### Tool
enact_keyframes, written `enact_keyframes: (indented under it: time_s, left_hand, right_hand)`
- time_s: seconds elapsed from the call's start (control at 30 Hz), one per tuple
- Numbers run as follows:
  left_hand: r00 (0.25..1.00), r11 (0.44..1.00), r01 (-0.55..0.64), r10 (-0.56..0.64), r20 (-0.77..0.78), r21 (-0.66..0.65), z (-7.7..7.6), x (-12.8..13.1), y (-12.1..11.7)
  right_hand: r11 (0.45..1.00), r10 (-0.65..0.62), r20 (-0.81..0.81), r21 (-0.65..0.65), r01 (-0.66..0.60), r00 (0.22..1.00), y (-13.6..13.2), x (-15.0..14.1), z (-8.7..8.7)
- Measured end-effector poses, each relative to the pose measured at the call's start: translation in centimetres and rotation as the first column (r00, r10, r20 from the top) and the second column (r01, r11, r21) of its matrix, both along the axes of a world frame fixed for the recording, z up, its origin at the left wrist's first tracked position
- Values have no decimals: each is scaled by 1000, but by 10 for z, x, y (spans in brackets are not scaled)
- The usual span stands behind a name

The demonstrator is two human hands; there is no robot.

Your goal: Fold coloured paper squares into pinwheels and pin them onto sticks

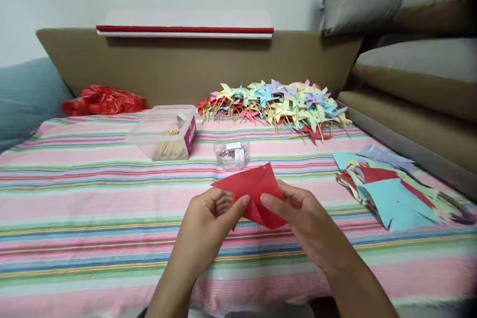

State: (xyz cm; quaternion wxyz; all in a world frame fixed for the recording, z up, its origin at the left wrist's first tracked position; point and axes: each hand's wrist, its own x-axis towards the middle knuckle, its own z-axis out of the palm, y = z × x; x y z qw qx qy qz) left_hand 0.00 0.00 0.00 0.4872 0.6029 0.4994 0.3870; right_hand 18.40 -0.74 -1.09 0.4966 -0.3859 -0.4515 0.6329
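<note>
A red sheet of paper (257, 186), cut and partly folded, is held up above the striped cloth in front of me. My left hand (210, 221) pinches its lower left part, with the thumb on the near face and the other fingers curled behind. On the right side, my right hand (298, 211) grips the same paper with the thumb pressed on its front; most of those fingertips are hidden behind it. Beyond the paper lies a clear plastic bag (231, 154) of small metal pieces with white labels.
A clear plastic box (160, 131) holds wooden sticks at centre left. Many finished paper pinwheels (279, 102) are heaped at the back. Cut coloured sheets (398, 198) lie at right on the striped cloth (93, 213). A red plastic bag (106, 100) sits back left.
</note>
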Motion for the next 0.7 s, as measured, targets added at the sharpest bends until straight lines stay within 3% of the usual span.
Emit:
enact_keyframes:
  time_s: [0.2, 0.43, 0.6, 0.7]
  left_hand:
    - [991, 998, 25, -17, -134, 57, -3, -5, 2]
    - [1000, 1000, 17, -17, 8, 10, -6, -2, 3]
    - [926, 987, -150, 161, 342, -61, -5, 4, 6]
    - [894, 985, -112, 156, 419, -128, -9, 12, 5]
  right_hand:
    - [1000, 17, 62, -24, -15, 998, -3, -1, -2]
    - [999, -38, 150, 37, 32, 988, -2, -5, -7]
    - [952, -305, -139, -44, 301, 942, 3, -16, -12]
    - [930, -367, -349, -105, 353, 862, 4, -28, -8]
